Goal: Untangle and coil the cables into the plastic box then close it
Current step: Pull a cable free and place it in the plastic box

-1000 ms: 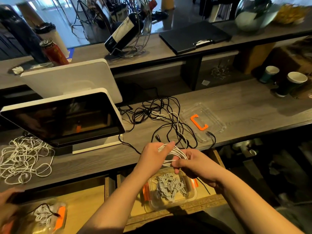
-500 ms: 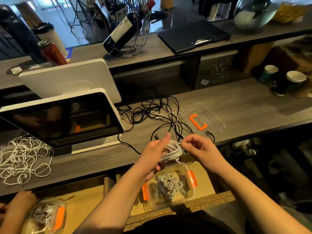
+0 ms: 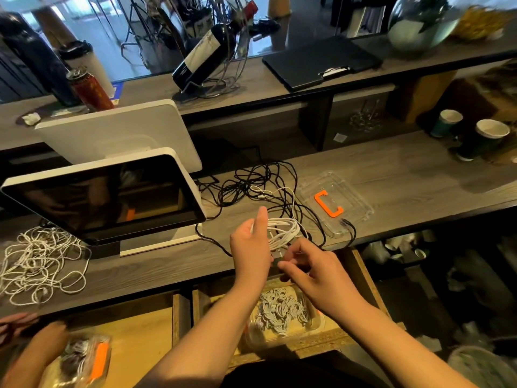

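A white cable coil (image 3: 284, 233) is looped around my left hand (image 3: 251, 247), which is raised above the counter's front edge with the thumb up. My right hand (image 3: 307, 268) pinches the loose end of this cable just below the coil. Under both hands a clear plastic box (image 3: 317, 326) with orange clips sits in an open drawer, holding several coiled white cables (image 3: 279, 309). A tangle of black cables (image 3: 263, 186) lies on the counter behind my hands. The box's clear lid (image 3: 352, 200), with an orange latch (image 3: 328, 204), lies flat to the right of the tangle.
A white-framed screen (image 3: 100, 200) stands at left, with a heap of white cable (image 3: 39, 261) beside it. Another person's hand (image 3: 47, 343) holds a second box (image 3: 86, 359) at bottom left. Paper cups (image 3: 486, 138) stand far right. A bottle rack (image 3: 207, 57) and clipboard (image 3: 321, 61) sit on the upper shelf.
My hands have risen from over the box toward the counter edge. My right hand let go of the coil's side and now pinches the cable end below it.
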Available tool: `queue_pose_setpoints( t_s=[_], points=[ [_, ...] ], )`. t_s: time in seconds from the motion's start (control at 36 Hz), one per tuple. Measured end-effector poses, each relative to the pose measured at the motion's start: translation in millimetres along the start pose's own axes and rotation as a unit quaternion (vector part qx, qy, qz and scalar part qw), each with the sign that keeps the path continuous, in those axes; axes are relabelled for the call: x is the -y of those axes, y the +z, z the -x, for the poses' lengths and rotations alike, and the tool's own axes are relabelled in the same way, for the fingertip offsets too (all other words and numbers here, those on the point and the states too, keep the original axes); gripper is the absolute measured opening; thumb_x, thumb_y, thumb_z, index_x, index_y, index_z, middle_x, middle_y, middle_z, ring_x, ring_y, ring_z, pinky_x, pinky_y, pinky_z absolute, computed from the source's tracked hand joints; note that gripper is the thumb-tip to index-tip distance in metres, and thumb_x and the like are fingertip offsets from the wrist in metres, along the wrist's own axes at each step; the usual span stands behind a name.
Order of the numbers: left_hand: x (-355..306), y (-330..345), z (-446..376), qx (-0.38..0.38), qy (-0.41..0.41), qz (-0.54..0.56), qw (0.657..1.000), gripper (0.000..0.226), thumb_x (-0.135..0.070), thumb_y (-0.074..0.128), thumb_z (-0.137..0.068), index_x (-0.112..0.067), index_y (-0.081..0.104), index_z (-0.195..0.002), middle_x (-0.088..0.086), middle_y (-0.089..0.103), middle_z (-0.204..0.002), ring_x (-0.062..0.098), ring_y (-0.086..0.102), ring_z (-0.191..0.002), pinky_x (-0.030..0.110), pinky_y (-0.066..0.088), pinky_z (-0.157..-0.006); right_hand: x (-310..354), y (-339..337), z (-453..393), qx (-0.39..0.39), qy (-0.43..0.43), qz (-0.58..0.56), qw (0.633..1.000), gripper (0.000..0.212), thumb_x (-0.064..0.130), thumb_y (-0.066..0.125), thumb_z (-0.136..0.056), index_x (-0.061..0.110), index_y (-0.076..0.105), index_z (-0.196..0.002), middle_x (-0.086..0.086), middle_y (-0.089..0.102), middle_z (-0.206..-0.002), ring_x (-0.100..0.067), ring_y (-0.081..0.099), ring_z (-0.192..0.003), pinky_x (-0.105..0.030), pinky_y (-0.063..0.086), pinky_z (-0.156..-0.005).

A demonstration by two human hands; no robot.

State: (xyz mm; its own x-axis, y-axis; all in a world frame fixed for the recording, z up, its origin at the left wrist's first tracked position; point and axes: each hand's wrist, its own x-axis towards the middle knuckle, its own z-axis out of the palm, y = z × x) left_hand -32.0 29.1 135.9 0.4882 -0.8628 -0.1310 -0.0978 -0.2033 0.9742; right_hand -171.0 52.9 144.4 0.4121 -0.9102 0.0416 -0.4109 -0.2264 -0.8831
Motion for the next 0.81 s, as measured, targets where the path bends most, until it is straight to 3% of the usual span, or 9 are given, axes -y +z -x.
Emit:
queue_pose_setpoints(
  t_s=[0.14, 0.28, 0.39, 0.47, 0.53, 0.61, 0.67, 0.72, 0.81],
  points=[
    [2, 4, -2, -0.008, 0.066, -0.068, 0.995, 0.053, -0.042, 0.057, -0.098, -0.012, 0.042, -0.058, 0.001, 0.034, -0.053, 0.009, 0.030, -0.050, 0.025, 0.027, -0.049, 7, -2, 2, -0.007, -0.028, -0.036, 0.999, 0.019, 0.016, 0.063, -0.096, 0.021, 0.075, -0.109, 0.015, 0.075, -0.096, -0.002, 0.070, -0.092, -0.021, 0.056, -0.082],
    [8, 0, -9, -0.003, 0.090, -0.117, 0.989, 0.055, -0.040, 0.065, -0.094, -0.005, 0.047, -0.056, 0.007, 0.043, -0.049, 0.023, 0.037, -0.047, 0.044, 0.039, -0.048, 12, -8, 1, -0.014, 0.045, -0.212, 0.976, 0.042, -0.010, 0.048, -0.095, 0.022, 0.073, -0.106, 0.002, 0.077, -0.101, -0.014, 0.072, -0.100, -0.028, 0.056, -0.091],
    [8, -2, -13, 0.013, 0.120, -0.172, 0.978, 0.053, -0.035, 0.065, -0.094, -0.009, 0.045, -0.052, -0.002, 0.037, -0.046, 0.012, 0.032, -0.045, 0.037, 0.032, -0.047, 11, -17, -4, 0.049, 0.073, -0.273, 0.958, 0.046, -0.020, 0.044, -0.090, 0.012, 0.068, -0.112, -0.007, 0.076, -0.106, -0.020, 0.071, -0.105, -0.030, 0.056, -0.092],
    [7, -4, -13, 0.029, 0.133, -0.214, 0.967, 0.051, -0.032, 0.064, -0.095, -0.022, 0.042, -0.050, -0.009, 0.037, -0.043, 0.008, 0.037, -0.041, 0.020, 0.026, -0.043, 7, -20, -5, 0.044, 0.040, -0.193, 0.979, 0.032, -0.003, 0.064, -0.091, 0.020, 0.070, -0.112, 0.002, 0.076, -0.106, -0.011, 0.071, -0.104, -0.029, 0.055, -0.095],
    [7, -4, -13, 0.044, 0.139, -0.232, 0.962, 0.050, -0.033, 0.062, -0.096, -0.021, 0.045, -0.051, -0.008, 0.040, -0.045, 0.008, 0.036, -0.041, 0.024, 0.027, -0.043, 4, -20, -6, 0.011, 0.007, -0.099, 0.995, 0.025, 0.011, 0.070, -0.090, 0.027, 0.072, -0.109, 0.010, 0.076, -0.100, -0.003, 0.070, -0.098, -0.027, 0.056, -0.091],
    [8, -2, -10, 0.086, 0.153, -0.248, 0.953, 0.056, -0.041, 0.045, -0.103, -0.018, 0.047, -0.052, 0.000, 0.043, -0.048, 0.012, 0.037, -0.045, 0.035, 0.035, -0.051, 3, -20, -9, -0.019, -0.079, 0.020, 0.997, 0.017, 0.033, 0.063, -0.095, 0.029, 0.074, -0.108, 0.015, 0.074, -0.095, 0.001, 0.069, -0.089, -0.023, 0.056, -0.078],
    [9, -2, -7, 0.115, 0.168, -0.251, 0.946, 0.059, -0.045, 0.035, -0.105, -0.021, 0.051, -0.053, -0.001, 0.049, -0.049, 0.010, 0.044, -0.045, 0.029, 0.039, -0.054, 1, -21, -13, -0.042, -0.095, 0.081, 0.991, 0.030, 0.045, 0.053, -0.094, 0.027, 0.076, -0.102, 0.012, 0.068, -0.086, -0.004, 0.062, -0.081, -0.027, 0.051, -0.069],
    [12, -2, -4, 0.134, 0.184, -0.242, 0.943, 0.062, -0.048, 0.032, -0.105, -0.022, 0.053, -0.053, -0.003, 0.050, -0.047, 0.011, 0.048, -0.044, 0.024, 0.039, -0.053, -2, -23, -17, -0.071, -0.087, 0.108, 0.988, 0.037, 0.048, 0.050, -0.094, 0.022, 0.076, -0.097, 0.007, 0.056, -0.082, -0.009, 0.054, -0.078, -0.030, 0.046, -0.066],
    [19, -5, -2, 0.154, 0.227, -0.213, 0.938, 0.076, -0.063, 0.021, -0.101, -0.017, 0.054, -0.050, -0.002, 0.048, -0.043, 0.014, 0.049, -0.042, 0.032, 0.039, -0.048, -1, -29, -21, -0.085, -0.031, 0.056, 0.994, 0.023, 0.038, 0.060, -0.093, 0.020, 0.074, -0.090, 0.007, 0.058, -0.085, -0.007, 0.055, -0.081, -0.025, 0.048, -0.071]
  ],
)
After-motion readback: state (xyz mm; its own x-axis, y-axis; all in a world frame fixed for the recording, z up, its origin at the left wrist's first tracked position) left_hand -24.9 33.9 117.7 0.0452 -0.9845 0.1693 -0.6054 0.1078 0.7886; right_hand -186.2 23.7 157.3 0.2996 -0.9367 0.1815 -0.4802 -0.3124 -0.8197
